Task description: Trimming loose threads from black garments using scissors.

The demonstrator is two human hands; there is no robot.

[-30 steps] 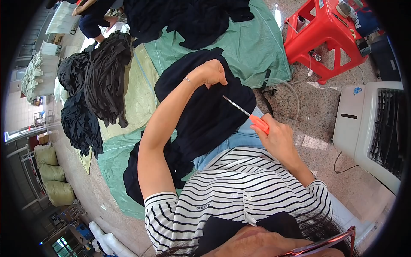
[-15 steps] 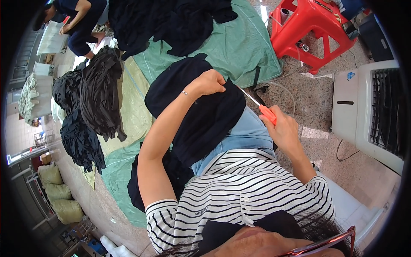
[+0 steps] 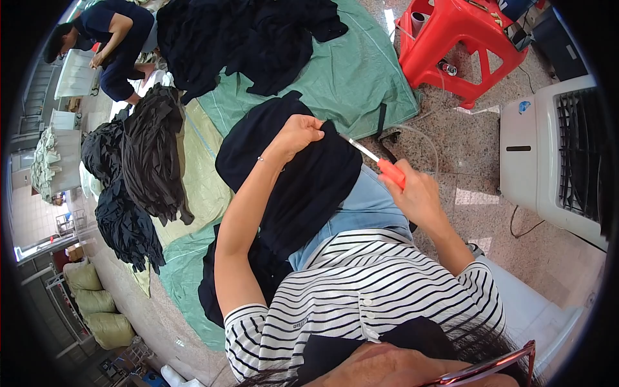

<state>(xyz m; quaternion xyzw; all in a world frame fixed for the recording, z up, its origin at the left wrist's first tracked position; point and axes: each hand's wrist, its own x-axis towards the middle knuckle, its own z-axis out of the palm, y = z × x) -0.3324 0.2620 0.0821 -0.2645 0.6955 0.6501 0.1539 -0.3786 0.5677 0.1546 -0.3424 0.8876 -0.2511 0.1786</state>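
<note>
Scissors with an orange handle and thin metal blades now reach the black cloth garment mid-frame, closer than a second ago; right hand closed around them; left hand pinches the fabric's upper edge, ready for trimming.

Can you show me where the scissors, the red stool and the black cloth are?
scissors [image 3: 391, 170]: head view, orange handle.
red stool [image 3: 459, 29]: head view, seat top.
black cloth [image 3: 309, 187]: head view, middle of the fabric.
</note>
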